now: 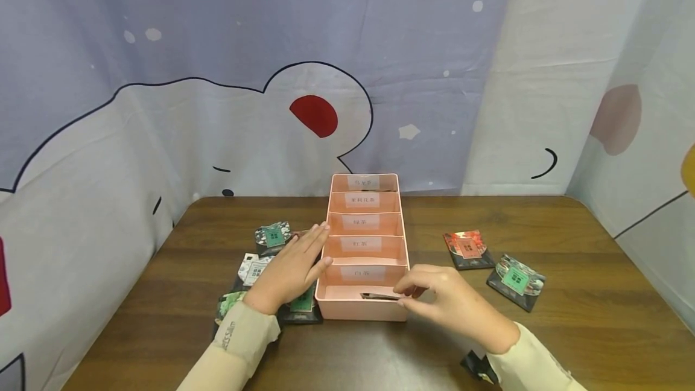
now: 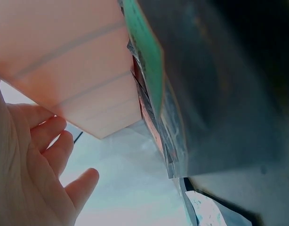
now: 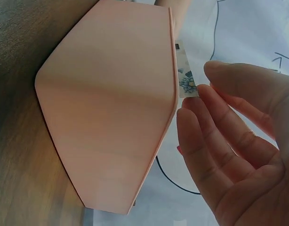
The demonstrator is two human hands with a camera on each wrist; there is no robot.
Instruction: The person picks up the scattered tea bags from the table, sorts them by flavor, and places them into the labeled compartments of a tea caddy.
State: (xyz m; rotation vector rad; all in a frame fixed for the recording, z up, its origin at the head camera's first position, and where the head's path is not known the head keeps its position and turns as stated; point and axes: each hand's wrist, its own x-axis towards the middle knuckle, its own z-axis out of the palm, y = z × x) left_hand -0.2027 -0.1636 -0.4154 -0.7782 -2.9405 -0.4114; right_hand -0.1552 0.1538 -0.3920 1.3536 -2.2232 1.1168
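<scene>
A pink box (image 1: 361, 311) with several labelled compartments stands lengthwise on the table. In its front compartment a thin tea packet (image 1: 378, 296) stands on edge near the front wall; the right wrist view shows the packet's pale, flower-printed corner (image 3: 187, 80) above the rim. My right hand (image 1: 453, 300) is at the packet's right end, fingers loosely bent, a fingertip at the corner and the thumb apart from it. My left hand (image 1: 290, 270) has straight fingers beside the box's left rim, above several dark tea packets (image 1: 303, 305); whether it touches the rim cannot be told.
Left of the box lie more packets, among them a green-labelled one (image 1: 274, 235) and a white one (image 1: 254, 270). On the right are a red packet (image 1: 468, 248) and a green-labelled packet (image 1: 516, 281). A dark packet (image 1: 478, 367) lies partly under the right sleeve. A printed curtain (image 1: 412, 77) hangs behind.
</scene>
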